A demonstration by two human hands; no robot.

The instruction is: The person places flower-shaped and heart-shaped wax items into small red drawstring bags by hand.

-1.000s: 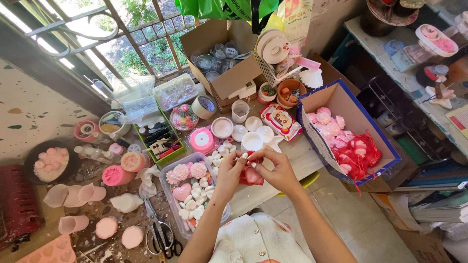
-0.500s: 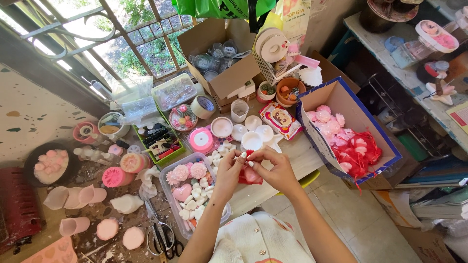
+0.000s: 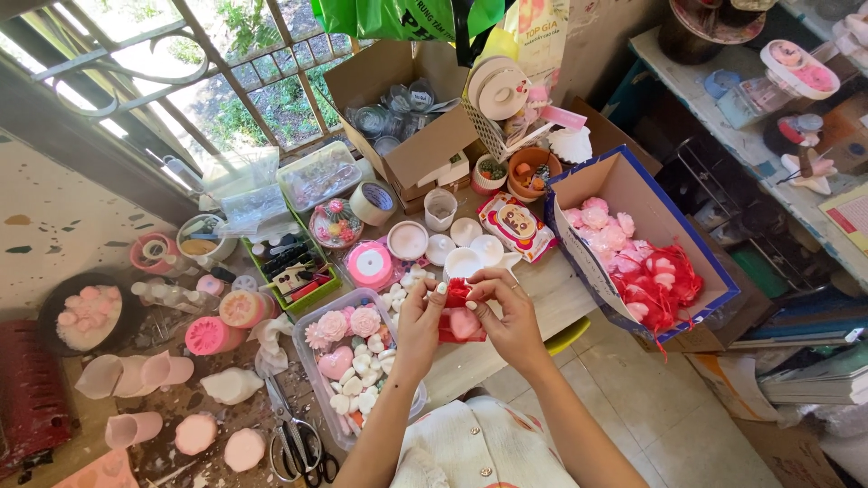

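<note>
Both hands meet over the near edge of the table, and between them sits a small red mesh pouch with a pale pink piece showing inside it. The left hand pinches the pouch's left side with fingers closed on the fabric; the right hand curls over the top and right side, its fingertips closed on the upper edge.

The pouch looks very light and soft, a thin net that crumples at a touch and could snag on a nail. The pink piece inside seems small and firm, perhaps moulded soap or wax, so it would likely chip or dent if squeezed hard. I would judge the mouth of the pouch, at its top edge, the best place to hold, leaving the filled belly alone.

From the pouch, a clear tub of pink and white flowers and hearts lies at about eight o'clock, scissors farther out the same way. A roll of pink ribbon sits at ten o'clock, small white dishes at twelve. At two to three o'clock stands a cardboard box with pink flowers and more red pouches inside.

Compared with a second ago, the hands have stayed in nearly the same spot, the fingers only working the fabric slightly; nothing on the table has shifted.
</note>
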